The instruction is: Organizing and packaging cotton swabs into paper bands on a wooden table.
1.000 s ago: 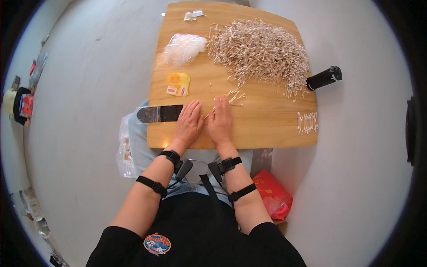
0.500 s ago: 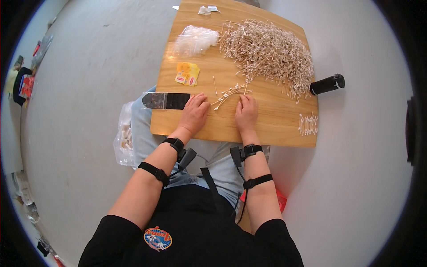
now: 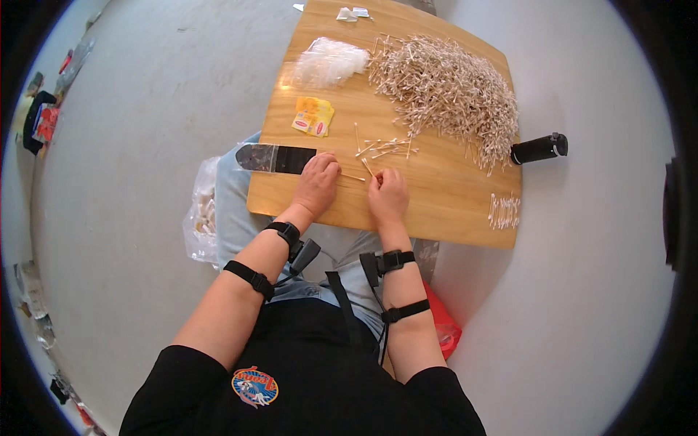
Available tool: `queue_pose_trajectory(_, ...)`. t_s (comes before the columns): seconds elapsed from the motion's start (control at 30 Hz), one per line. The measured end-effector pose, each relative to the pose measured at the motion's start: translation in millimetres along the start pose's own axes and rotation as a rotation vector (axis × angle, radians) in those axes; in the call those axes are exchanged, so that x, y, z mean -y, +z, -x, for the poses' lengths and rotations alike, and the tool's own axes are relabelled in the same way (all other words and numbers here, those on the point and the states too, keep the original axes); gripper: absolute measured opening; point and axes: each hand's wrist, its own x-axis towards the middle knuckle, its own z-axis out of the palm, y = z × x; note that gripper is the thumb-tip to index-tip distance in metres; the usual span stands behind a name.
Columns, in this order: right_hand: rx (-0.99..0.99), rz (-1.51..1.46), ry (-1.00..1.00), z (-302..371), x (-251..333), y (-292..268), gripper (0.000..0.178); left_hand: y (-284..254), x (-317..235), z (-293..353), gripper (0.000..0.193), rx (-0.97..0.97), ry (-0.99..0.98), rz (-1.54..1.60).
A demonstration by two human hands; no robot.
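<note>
Forearms (image 3: 267, 256) reach forward, left hand (image 3: 318, 182) palm-down, right hand (image 3: 389, 195) curled in a fingertip pinch.

- A pale wooden table (image 3: 443, 207) fills the upper centre and right of the frame.
- A broad heap of cotton swabs (image 3: 447, 94) lies at upper right.
- Several loose swabs (image 3: 389, 148) cross one another near the centre.
- A row of swabs (image 3: 504, 211) lies at right.
- Clear plastic bags (image 3: 331, 62), yellow cards (image 3: 314, 116) and a black-and-clear pouch (image 3: 297, 160) lie left of centre.
- Small white pieces (image 3: 347, 14) lie at top centre.
</note>
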Motion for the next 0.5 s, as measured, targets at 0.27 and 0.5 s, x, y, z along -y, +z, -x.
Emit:
queue_pose_trajectory(0.27, 0.116, -0.294, -0.140, -1, 1, -15, 0.006, -6, -6, 0, 0.014, 0.098, 0.027, 0.093)
queue_pose_trajectory(0.5, 0.076, -0.425, 0.154, -5, -4, -3, 0.007, -9, -9, -1, 0.031, 0.121, -0.102, 0.082)
